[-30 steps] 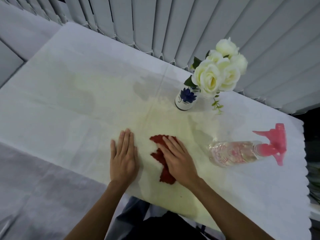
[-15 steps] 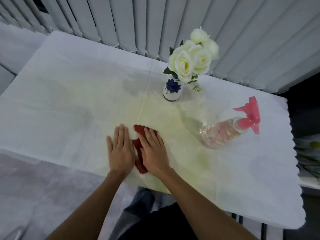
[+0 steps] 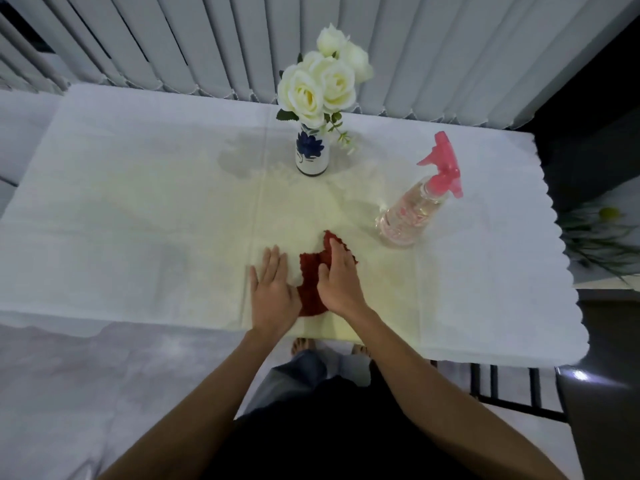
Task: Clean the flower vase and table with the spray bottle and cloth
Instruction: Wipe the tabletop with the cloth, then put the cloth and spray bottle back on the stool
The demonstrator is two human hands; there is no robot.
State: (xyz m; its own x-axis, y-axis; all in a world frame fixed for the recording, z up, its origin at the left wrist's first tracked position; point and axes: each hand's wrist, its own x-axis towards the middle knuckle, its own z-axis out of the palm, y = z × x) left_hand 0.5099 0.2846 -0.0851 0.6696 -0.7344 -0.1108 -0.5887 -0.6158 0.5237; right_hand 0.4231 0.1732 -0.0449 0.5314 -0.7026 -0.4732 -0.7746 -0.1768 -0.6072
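Wiping looks underway near the counter (image 3: 138, 188) front edge: right hand (image 3: 337, 282) fingers flat on the red cloth (image 3: 310, 282), left hand (image 3: 272, 292) fingers splayed beside it, vase (image 3: 311, 154) and spray bottle (image 3: 419, 202) untouched behind.

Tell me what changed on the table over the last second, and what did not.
The right hand slid the red cloth left across the tablecloth until it nearly met the left hand, then started back right. Nothing was picked up or let go. The left hand stayed flat, the vase upright, the spray bottle untouched; the camera itself shifted.
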